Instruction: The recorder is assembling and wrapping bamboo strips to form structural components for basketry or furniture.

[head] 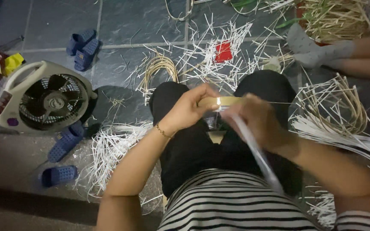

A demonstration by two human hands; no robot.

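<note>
Your left hand (189, 109) and right hand (253, 119) both pinch the thin tan bamboo strip (219, 102) – probably light, springy, sharp-edged – so grip its flat faces.

White strips (213, 53) and cane coils (161, 68) are crowding the floor (56, 21) ahead of the knees; a fan (43, 98) and slippers (83, 48) are blocking the left, leaving bare tiles beyond.

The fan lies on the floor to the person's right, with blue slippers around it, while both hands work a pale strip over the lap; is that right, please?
Not quite: the fan lies to the person's left, not the right, as the head view shows. The rest holds: blue slippers lie around it, and the left hand and right hand work a pale strip over the lap.
</note>
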